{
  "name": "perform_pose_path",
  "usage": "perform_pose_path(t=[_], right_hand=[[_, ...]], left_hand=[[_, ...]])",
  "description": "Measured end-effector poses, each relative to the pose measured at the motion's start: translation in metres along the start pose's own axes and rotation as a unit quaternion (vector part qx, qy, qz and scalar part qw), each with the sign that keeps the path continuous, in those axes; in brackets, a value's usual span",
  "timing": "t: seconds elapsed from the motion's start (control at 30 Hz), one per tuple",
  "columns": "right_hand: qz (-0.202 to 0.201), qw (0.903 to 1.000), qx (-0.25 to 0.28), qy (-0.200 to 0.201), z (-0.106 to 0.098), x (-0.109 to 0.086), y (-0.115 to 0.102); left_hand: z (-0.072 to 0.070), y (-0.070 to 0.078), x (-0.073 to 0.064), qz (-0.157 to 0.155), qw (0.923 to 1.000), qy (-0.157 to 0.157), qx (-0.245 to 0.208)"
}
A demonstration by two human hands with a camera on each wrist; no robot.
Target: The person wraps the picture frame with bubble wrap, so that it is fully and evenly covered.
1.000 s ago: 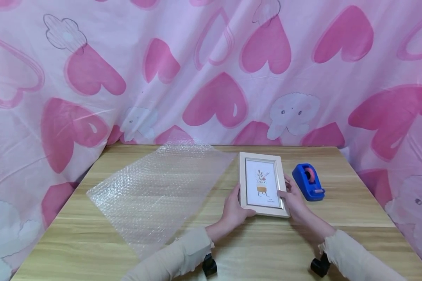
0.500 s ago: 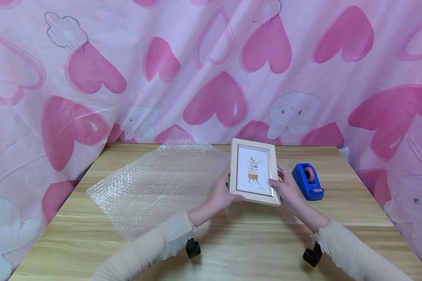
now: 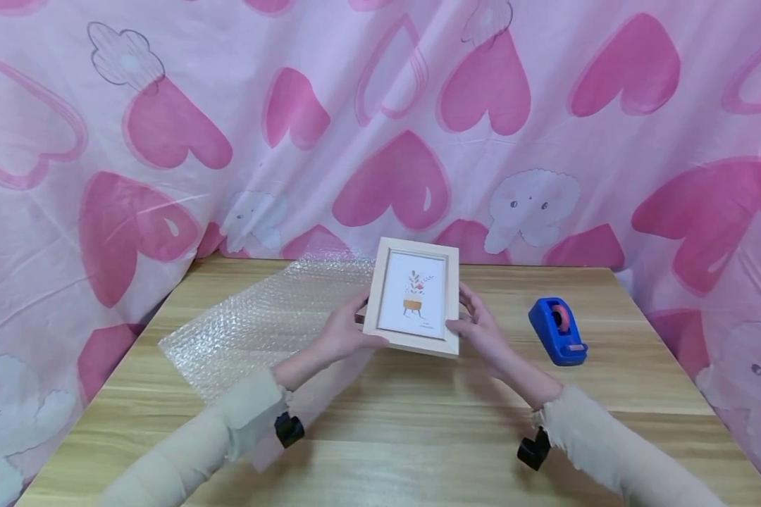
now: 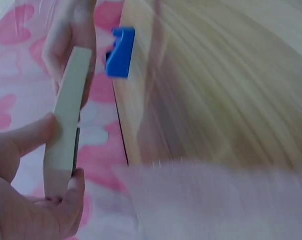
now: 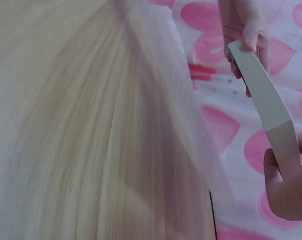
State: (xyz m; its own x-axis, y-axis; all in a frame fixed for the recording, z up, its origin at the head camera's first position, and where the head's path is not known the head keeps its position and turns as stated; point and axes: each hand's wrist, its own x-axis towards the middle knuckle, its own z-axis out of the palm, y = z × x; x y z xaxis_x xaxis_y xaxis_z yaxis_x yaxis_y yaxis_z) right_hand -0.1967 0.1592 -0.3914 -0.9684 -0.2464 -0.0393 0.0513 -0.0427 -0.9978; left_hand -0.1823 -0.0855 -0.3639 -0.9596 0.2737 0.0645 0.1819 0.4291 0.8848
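A cream picture frame [image 3: 413, 343] with a potted-plant print is held up over the table, its face tilted toward the head camera. My left hand [image 3: 349, 329] grips its lower left corner, thumb on the front edge and fingers behind. On the other side, my right hand [image 3: 482, 327] pinches the lower right edge, thumb on the front. Both wrist views show the picture frame [image 4: 68, 120] edge-on between the two hands. Behind the left hand, a sheet of clear bubble wrap [image 3: 247, 331] lies flat, partly covered by the left arm and the frame.
A blue tape dispenser [image 3: 557, 331] with a pink roll stands on the right of the wooden table [image 3: 456, 436]. Pink heart-patterned cloth [image 3: 390, 183] hangs behind the table and at both sides. A small black camera sits under each wrist.
Both hands have carried the picture frame leftward and up from beside the tape dispenser, so that it now overlaps the bubble wrap's right end in the head view. The bubble wrap and dispenser stay put.
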Motion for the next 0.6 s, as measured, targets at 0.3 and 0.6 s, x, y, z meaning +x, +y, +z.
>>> perform_pose_path(t=[0.3, 0.6], right_hand=[[-0.026, 0.9978, 0.017, -0.058, 0.027, 0.006, 0.002], [-0.026, 0.9954, 0.039, -0.083, 0.068, 0.016, 0.006]], left_hand=[[-0.041, -0.016, -0.004, 0.006, 0.9993, -0.033, 0.018], [-0.084, -0.042, -0.018, -0.033, 0.9971, -0.065, 0.023]])
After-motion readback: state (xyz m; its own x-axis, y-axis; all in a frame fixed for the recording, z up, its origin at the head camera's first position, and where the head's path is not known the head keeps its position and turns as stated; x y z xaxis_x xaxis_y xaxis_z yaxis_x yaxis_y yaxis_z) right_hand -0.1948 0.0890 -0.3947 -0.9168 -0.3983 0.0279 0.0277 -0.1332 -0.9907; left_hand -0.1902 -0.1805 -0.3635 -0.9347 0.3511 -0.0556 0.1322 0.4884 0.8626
